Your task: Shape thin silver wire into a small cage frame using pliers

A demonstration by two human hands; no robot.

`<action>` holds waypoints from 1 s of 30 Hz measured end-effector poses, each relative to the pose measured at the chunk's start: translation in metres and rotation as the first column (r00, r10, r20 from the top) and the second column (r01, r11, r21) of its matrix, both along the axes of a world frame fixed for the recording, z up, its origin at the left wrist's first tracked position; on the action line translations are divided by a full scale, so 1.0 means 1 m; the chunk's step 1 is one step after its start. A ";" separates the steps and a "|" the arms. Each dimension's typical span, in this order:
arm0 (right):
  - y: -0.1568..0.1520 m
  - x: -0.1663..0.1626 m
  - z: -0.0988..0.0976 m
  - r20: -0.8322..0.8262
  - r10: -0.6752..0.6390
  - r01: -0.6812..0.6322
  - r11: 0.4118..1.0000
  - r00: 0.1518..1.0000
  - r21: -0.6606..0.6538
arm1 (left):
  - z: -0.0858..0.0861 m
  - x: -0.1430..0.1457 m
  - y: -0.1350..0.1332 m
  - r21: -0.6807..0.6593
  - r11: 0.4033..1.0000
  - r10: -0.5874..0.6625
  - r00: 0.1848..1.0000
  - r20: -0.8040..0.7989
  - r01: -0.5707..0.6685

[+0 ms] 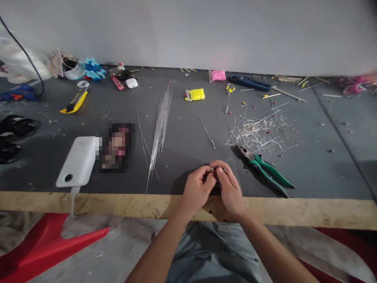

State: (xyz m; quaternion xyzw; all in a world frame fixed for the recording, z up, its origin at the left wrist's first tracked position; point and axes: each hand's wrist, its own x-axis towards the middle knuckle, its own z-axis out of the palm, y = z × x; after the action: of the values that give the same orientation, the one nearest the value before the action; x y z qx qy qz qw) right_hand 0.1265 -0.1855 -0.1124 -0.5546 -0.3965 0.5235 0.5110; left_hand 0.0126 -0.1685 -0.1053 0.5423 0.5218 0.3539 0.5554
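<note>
My left hand (198,188) and my right hand (229,188) meet at the table's front edge, fingertips pinched together on a small dark piece with a thin wire end (217,169). What it is stays too small to name. A bundle of long thin wires (160,122) lies to the left of my hands. Green-handled pliers (265,169) rest just right of my right hand. A single wire with a tiny end piece (207,132) lies beyond my hands.
A heap of cut wire scraps (259,131) lies behind the pliers. A white power bank (79,161), a yellow utility knife (75,101), yellow clay (196,94), pink clay (218,75) and a blue tool (249,82) sit on the dark mat. The wooden table edge (118,204) runs across.
</note>
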 end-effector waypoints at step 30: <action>-0.001 0.006 0.005 -0.257 0.124 -0.148 0.986 0.958 -0.078 | 0.005 -0.002 0.003 0.049 0.995 -0.079 0.980 -0.180 0.089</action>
State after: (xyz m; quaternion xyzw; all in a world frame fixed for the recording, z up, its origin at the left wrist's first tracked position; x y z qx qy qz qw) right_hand 0.1328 -0.1867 -0.1072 -0.4791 -0.3400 0.6420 0.4927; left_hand 0.0109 -0.1658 -0.1008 0.6089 0.5358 0.2949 0.5051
